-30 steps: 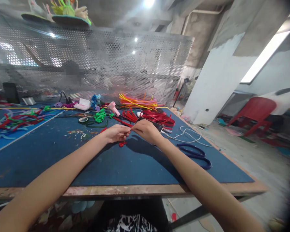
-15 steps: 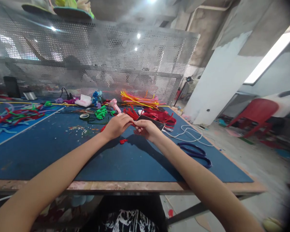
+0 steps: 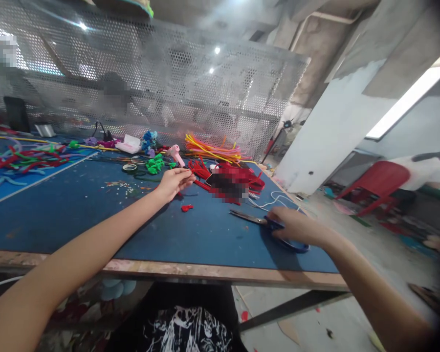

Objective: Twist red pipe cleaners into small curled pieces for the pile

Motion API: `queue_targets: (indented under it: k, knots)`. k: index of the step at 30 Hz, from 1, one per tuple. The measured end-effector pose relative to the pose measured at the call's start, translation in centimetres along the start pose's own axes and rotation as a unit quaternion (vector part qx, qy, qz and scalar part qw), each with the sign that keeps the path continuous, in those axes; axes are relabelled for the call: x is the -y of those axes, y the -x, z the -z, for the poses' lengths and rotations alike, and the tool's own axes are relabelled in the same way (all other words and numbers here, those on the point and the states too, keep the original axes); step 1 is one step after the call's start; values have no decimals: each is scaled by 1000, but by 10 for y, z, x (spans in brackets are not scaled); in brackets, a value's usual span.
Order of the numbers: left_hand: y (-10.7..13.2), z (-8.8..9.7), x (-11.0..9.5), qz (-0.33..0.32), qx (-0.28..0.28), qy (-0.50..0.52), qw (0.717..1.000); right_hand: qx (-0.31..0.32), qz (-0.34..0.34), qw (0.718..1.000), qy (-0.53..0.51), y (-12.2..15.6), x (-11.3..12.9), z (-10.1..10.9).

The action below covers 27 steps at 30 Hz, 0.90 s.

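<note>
My right hand [image 3: 295, 226] grips a pair of scissors [image 3: 246, 216] by the dark blue handles, low over the right side of the table. The blades point left, close together, and motion blurs the fingers. Over the middle of the table, my left hand [image 3: 176, 183] is pinched closed; what its fingertips hold is too small to make out. Just below that hand a small red piece [image 3: 187, 208] lies on the blue mat [image 3: 139, 232]. Beyond it are red fuzzy stems [image 3: 199, 168] and a pink glue gun [image 3: 176, 154].
Orange and yellow fuzzy stems [image 3: 212, 148] lie by the perforated metal screen [image 3: 190, 93]. A dark phone [image 3: 225, 185] and a white cable [image 3: 275, 198] are at right. Green curled pieces [image 3: 155, 164] and a tape roll [image 3: 129, 167] stand left of the glue gun.
My hands, together over a red piece before, are now apart. My right hand has moved right and taken hold of the scissors. The left hand remains near the middle.
</note>
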<state>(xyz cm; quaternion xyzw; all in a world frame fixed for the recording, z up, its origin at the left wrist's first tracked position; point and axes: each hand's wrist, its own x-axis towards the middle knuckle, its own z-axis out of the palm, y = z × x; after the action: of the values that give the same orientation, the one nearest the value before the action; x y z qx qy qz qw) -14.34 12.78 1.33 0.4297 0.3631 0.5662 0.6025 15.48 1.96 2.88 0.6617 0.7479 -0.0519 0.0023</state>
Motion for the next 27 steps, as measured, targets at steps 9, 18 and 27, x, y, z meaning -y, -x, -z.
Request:
queue_targets:
  k: [9, 18, 27]
  knots:
    - [0, 4, -2, 47, -14, 44, 998, 77, -6, 997, -4, 6, -12, -4]
    - [3, 4, -7, 2, -49, 60, 997, -53, -24, 998, -11, 4, 8, -22]
    - [4, 5, -14, -18, -82, 89, 992, -30, -91, 995, 9, -10, 37, -22]
